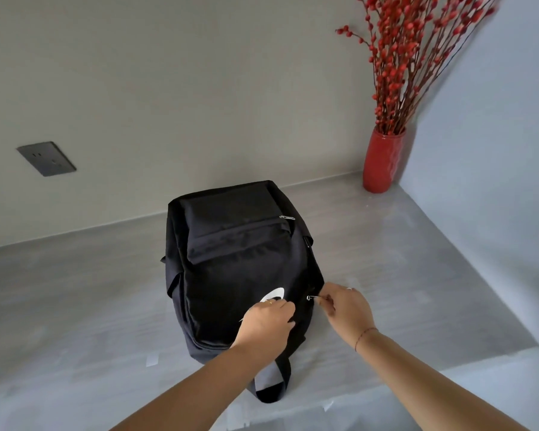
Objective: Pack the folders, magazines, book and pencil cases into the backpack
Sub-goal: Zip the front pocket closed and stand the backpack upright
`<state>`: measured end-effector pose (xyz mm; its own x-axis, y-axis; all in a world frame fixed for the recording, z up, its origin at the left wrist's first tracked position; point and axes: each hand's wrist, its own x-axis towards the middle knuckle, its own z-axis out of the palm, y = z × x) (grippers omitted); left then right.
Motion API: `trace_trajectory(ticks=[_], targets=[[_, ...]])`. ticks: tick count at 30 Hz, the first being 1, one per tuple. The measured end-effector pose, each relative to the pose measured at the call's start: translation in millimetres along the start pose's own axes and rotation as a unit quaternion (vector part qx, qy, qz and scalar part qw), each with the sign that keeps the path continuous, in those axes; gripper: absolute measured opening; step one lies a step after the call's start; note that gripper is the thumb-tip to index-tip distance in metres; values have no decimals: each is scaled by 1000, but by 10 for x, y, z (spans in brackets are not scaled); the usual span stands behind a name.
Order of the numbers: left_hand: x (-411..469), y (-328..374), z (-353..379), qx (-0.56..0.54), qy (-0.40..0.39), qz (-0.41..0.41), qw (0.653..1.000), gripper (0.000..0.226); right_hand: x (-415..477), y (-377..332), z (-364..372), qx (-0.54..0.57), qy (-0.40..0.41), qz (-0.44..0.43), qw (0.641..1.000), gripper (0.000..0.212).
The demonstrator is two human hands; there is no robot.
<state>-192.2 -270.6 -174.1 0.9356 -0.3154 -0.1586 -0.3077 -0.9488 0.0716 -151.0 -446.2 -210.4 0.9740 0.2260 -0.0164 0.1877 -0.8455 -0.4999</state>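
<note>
A black backpack [237, 262] lies flat on the grey counter [75, 306], front side up, with its top handle pointing toward me. My left hand [269, 320] presses and grips the bag's fabric near its top, partly covering a white logo [273, 295]. My right hand [347, 309] pinches a silver zipper pull [312, 297] on the bag's right side near the top. A second silver pull [287, 217] rests at the front pocket. No folders, magazines, book or pencil cases are in view.
A red vase [381, 163] with red berry branches stands in the back right corner. A dark wall socket [45, 158] sits on the back wall at left. The counter's front edge runs just below the bag's handle [273, 384].
</note>
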Motion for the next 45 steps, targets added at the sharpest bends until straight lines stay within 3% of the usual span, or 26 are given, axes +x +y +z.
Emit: trace_trajectory(ticks=[8, 13, 20, 25, 29, 36, 45], targets=[[373, 279, -25, -79, -33, -98, 991, 40, -73, 112, -35, 55, -39, -41, 997, 20], [487, 419, 50, -139, -73, -110, 981, 32, -204, 311, -8, 24, -51, -54, 997, 22], [450, 419, 71, -194, -17, -124, 973, 36, -92, 338, -42, -64, 35, -96, 993, 15], [441, 403, 109, -247, -15, -147, 958, 44, -182, 359, -17, -45, 61, -111, 991, 17], [333, 346, 204, -226, -17, -122, 966, 38, -314, 391, 105, -14, 53, -138, 989, 25], [134, 295, 274, -173, -9, -101, 980, 31, -463, 185, 315, -93, 35, -240, 966, 11], [69, 209, 328, -182, 30, -58, 981, 27, -227, 313, 68, -108, 122, -143, 976, 14]])
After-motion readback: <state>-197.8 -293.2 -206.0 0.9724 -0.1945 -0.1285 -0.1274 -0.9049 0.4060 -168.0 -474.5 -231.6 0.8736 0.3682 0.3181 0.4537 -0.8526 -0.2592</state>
